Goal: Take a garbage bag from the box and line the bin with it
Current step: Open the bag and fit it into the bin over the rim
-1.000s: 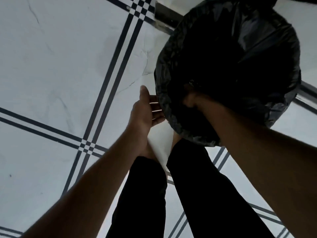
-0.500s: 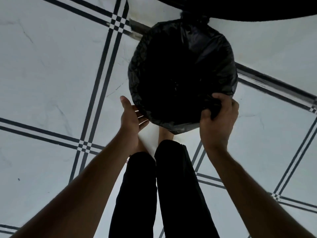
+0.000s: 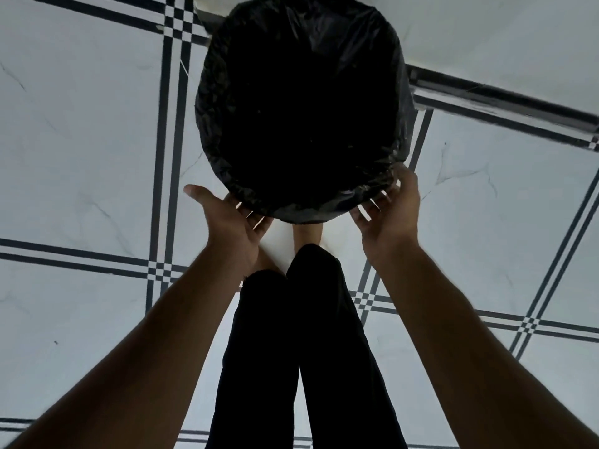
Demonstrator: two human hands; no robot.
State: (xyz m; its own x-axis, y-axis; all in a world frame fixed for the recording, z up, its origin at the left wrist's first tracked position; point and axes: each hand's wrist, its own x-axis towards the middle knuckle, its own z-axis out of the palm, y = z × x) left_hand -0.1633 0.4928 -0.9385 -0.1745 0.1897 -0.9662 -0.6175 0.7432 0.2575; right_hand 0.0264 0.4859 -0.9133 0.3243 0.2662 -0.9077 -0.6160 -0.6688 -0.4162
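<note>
While both arms reach forward and down, the black garbage bag point(image 3: 301, 118) sits stretched over the round mouth of the bin point(image 3: 227, 189), its crinkled plastic folded outward around the rim. Interior reads as plain dark; the bottom cannot be made out. Bin's own wall is hidden under the plastic, so its colour cannot be told.

Left hand point(image 3: 236, 222): palm turned inward, thumb splayed out to the left, fingers straight and slightly apart, their tips at or under the near-left edge of the bag overhang. Nothing pinched.

Right hand point(image 3: 389, 215): also spread, fingers straight with gaps between them, tips against the near-right edge of the folded plastic. Whether they touch or sit just beside it cannot be told for sure.

Bin stands on a white marble-look tiled floor point(image 3: 81, 140) with dark double-line borders and small checker squares at the crossings. A dark strip point(image 3: 502, 102) runs along the foot of a pale surface at upper right. Person's legs in black trousers point(image 3: 291, 351) run up the middle, a bare foot point(image 3: 306, 233) just below the bin.

No brand, label or writing legible anywhere.
</note>
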